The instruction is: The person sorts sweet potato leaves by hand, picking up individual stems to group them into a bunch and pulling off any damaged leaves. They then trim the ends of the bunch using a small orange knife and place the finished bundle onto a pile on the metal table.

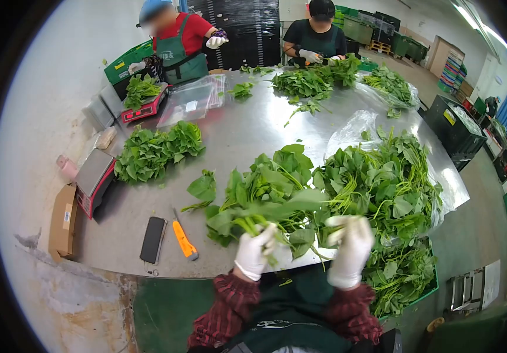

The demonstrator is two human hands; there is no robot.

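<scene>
My left hand (256, 252), in a white glove, is closed round the stems of some leafy greens (244, 223) at the table's front edge. Their leaves are blurred and point up and to the right. My right hand (350, 250), also gloved, is raised just to the right of them, fingers bent toward the left; whether it pinches anything is too blurred to tell. Behind both hands lies a loose heap of greens (277, 176). A larger pile (383, 182) on clear plastic spreads to the right.
An orange-handled knife (184, 240) and a black phone (153, 240) lie left of my hands. Farther left are a red scale (95, 179) and a carton (64, 223). A green crate (430, 288) of greens stands below right. Two co-workers (180, 50) are across the metal table (224, 147).
</scene>
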